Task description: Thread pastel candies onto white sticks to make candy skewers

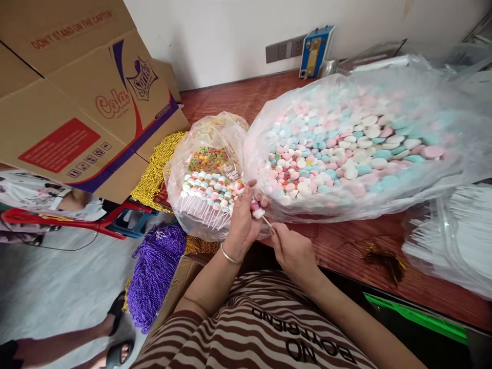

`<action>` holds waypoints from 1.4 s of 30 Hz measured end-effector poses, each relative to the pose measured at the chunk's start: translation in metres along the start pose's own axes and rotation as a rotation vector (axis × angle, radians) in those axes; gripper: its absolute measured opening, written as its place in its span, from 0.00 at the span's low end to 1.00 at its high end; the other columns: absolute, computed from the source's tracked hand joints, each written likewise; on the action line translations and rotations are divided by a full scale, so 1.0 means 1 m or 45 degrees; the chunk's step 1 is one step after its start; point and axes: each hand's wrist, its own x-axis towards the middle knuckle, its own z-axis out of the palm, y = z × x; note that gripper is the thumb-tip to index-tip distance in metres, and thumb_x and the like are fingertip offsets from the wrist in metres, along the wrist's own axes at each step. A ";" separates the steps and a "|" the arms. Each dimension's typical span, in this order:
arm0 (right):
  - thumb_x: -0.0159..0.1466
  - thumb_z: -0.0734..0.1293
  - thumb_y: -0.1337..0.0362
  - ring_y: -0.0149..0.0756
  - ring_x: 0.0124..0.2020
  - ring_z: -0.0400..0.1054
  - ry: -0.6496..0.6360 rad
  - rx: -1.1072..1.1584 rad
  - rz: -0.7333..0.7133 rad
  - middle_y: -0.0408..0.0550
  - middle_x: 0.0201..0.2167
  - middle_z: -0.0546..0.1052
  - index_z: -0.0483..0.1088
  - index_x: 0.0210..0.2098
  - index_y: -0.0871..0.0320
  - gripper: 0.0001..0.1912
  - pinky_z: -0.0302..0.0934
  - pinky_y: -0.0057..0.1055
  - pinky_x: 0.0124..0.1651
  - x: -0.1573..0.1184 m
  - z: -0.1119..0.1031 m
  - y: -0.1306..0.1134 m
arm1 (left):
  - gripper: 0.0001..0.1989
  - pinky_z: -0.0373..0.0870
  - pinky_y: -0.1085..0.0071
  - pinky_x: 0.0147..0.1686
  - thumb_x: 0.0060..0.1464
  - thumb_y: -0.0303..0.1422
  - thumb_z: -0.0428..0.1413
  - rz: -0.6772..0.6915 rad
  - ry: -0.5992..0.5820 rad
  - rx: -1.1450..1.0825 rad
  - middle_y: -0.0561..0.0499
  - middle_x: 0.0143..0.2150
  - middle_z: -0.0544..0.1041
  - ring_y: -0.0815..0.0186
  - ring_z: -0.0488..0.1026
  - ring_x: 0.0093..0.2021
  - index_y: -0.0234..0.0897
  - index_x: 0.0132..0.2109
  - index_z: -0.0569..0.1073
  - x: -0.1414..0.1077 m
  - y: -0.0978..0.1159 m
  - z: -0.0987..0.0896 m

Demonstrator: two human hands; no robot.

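Note:
My left hand (244,218), with a bangle on the wrist, is closed around small round candy-like pieces (257,208) in pink, purple and white. From these pieces a thin white stick (266,221) slants down to my right hand (294,251), whose thumb and finger pinch its lower end. Just left of my hands lies a batch of white sticks topped with pastel discs (209,192), resting in a clear plastic bag (177,215). Small ring-shaped bits (207,160) in orange, green and yellow sit behind them in that bag.
A large clear bag of pastel discs (338,148) spreads across the red-brown table (346,236). White sticks (453,230) lie at right, near gold ties (384,259). A carton (77,87), gold beads (159,169) and purple beads (157,271) are left. Another person's feet (121,353) show below.

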 end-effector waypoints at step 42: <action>0.69 0.66 0.68 0.40 0.35 0.71 0.306 -0.518 -0.576 0.48 0.32 0.78 0.73 0.38 0.57 0.04 0.61 0.35 0.40 0.041 -0.024 -0.008 | 0.20 0.55 0.80 0.18 0.49 0.45 0.70 -0.185 -0.017 0.290 0.57 0.26 0.68 0.77 0.60 0.21 0.35 0.35 0.73 -0.019 -0.014 0.003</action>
